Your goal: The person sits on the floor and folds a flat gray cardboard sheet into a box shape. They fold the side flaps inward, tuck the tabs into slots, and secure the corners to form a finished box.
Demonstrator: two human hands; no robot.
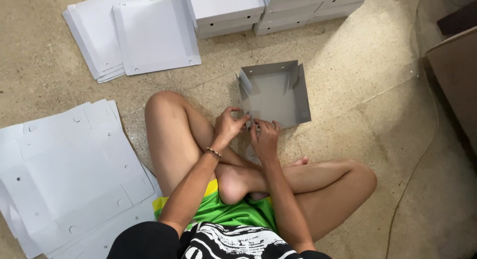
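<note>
You are sitting cross-legged on the floor (377, 90) with a half-folded white cardboard box (275, 93) lying just beyond your shins, three of its walls already standing and the near wall not yet locked. Your left hand (229, 126) pinches the near-left corner, fingers closed on the flap there, and your right hand (265, 138) grips the near edge just beside it, fingers curled over the card. This looks like the step of closing the last wall: the next move seems to call for tucking that corner tab in while holding the wall upright. Flat sheets (74, 169) lie stacked at your left, more flat sheets (134, 35) ahead, and finished boxes (228, 10) stand beyond.
</note>
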